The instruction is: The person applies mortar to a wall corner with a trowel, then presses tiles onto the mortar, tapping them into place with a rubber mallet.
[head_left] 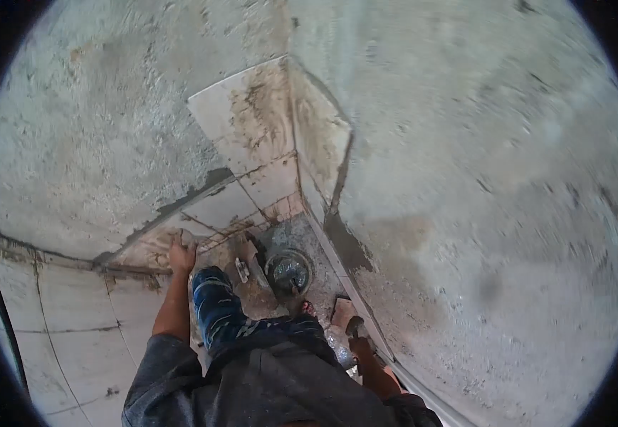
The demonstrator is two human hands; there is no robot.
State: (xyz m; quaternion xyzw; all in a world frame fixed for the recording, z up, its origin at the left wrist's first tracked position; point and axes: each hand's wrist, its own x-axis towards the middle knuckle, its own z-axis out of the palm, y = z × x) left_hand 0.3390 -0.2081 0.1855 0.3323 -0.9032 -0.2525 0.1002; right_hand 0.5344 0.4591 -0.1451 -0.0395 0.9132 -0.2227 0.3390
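My left hand [182, 253] is against the lower row of wall tiles [154, 249] on the left, with its smeared fingers stretched up along the tile face. My right hand [359, 346] is low by the right wall, its fingers curled round something dark and rounded that I cannot make out. Just beyond it lies a reddish-brown flat piece [343, 312]. Between my hands a round bucket [307, 268] with shiny, watery contents stands on the floor. Left of the bucket lie a dark flat tool [255, 257] and a small pale-handled tool [242, 270].
Two walls of rough grey cement [480, 142] meet in a corner ahead. Larger mortar-smeared tiles [248, 114] climb both sides of that corner. Wet mortar [347, 242] edges the tiling on the right. White tiles [74, 306] cover the lower left wall. Crumpled clear plastic [339, 343] lies near my right arm.
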